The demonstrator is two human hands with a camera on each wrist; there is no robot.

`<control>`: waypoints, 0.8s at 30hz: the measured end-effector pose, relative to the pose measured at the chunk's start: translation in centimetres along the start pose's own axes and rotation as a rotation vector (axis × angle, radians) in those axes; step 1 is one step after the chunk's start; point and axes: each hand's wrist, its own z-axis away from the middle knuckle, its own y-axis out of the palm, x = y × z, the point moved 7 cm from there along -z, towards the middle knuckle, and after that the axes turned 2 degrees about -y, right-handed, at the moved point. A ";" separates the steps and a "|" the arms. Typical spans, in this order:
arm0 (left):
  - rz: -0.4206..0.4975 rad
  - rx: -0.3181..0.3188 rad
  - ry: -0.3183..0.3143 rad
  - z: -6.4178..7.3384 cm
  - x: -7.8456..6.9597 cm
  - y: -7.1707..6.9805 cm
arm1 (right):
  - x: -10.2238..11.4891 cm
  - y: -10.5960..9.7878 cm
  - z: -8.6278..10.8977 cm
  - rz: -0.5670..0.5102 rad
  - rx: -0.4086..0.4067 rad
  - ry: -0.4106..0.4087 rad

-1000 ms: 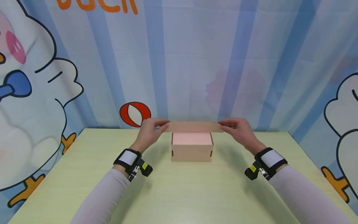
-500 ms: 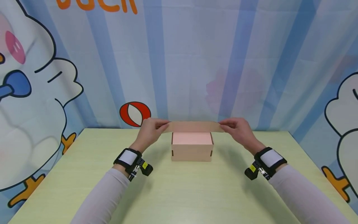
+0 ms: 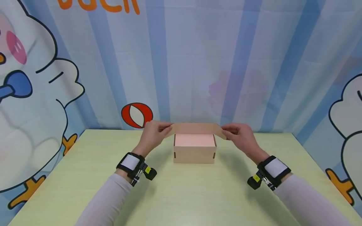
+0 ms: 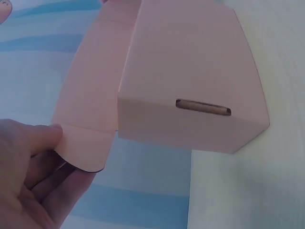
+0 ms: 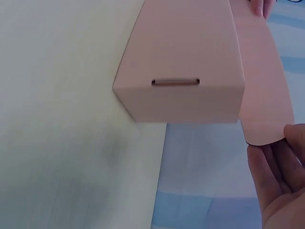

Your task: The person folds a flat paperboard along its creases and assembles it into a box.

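A small light-brown cardboard box (image 3: 194, 155) stands near the far side of the table, with a flap (image 3: 195, 128) raised along its back edge. My left hand (image 3: 153, 134) pinches the flap's left end tab (image 4: 86, 148) between thumb and fingers. At the other end, my right hand (image 3: 242, 137) pinches the right end tab (image 5: 263, 132) the same way. Both tabs are bent at a crease, angled from the flap's middle. A narrow slot shows at the box's edge in each wrist view. The box's interior is hidden.
The pale wooden table (image 3: 192, 194) ends a short way behind the box. A blue striped cloth backdrop (image 3: 195, 62) with cartoon prints hangs behind it. Both wrists wear straps with small cameras.
The flap was almost straight from end to end; its two end tabs are now bent down and toward me. Both hands have lowered slightly with them. The box has stayed in place.
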 end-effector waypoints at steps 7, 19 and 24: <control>0.047 -0.031 -0.034 0.6 -0.1 0.2 | 0.7 0.9 0.9 -0.046 -0.051 0.031; 0.157 -0.177 -0.131 1.5 -1.2 0.7 | 1.8 1.9 1.3 -0.088 -0.121 0.074; 0.171 -0.239 -0.176 1.8 -1.5 0.8 | 1.7 2.2 1.2 -0.106 -0.136 0.106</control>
